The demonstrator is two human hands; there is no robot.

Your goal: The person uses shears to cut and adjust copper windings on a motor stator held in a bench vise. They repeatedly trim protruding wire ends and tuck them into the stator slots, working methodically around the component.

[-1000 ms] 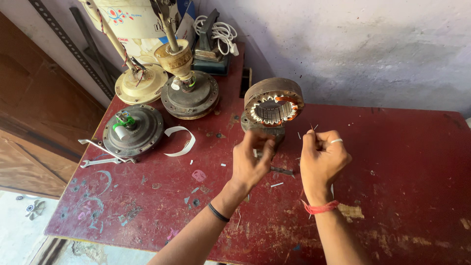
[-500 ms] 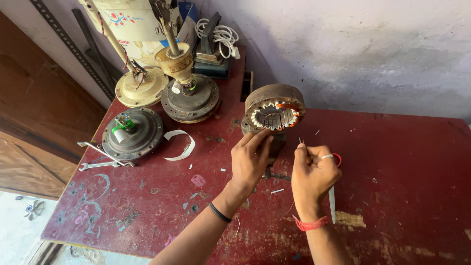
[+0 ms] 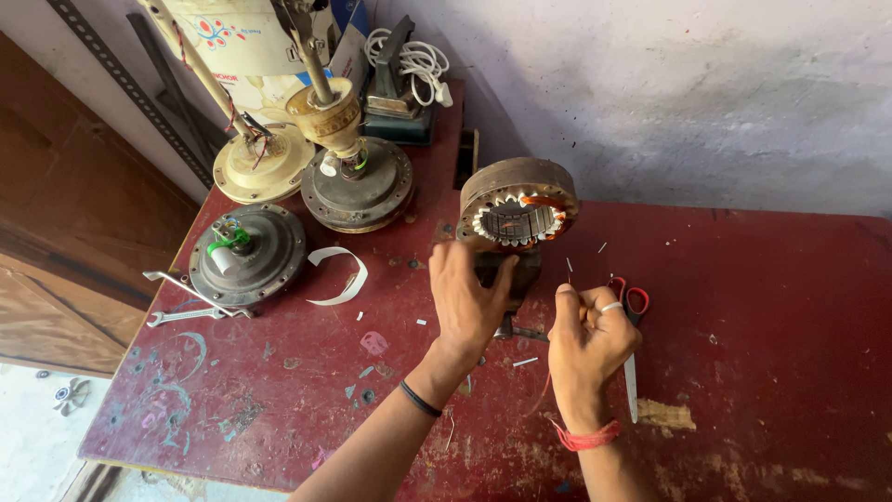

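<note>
1. Table: red painted top, worn and scratched, with pale chips and blue-green smears near the left front corner.
2. Wall: behind the table, plastered, pale grey-violet, patchy and stained.
3. Door: brown wood, left of the table, panelled.
4. Angle bar: dark slotted metal, leaning across the corner between door and wall.
5. Floor: pale grey, seen at lower left below the table edge.
6. Light: soft daylight, even, with faint shadows on the table.
</note>
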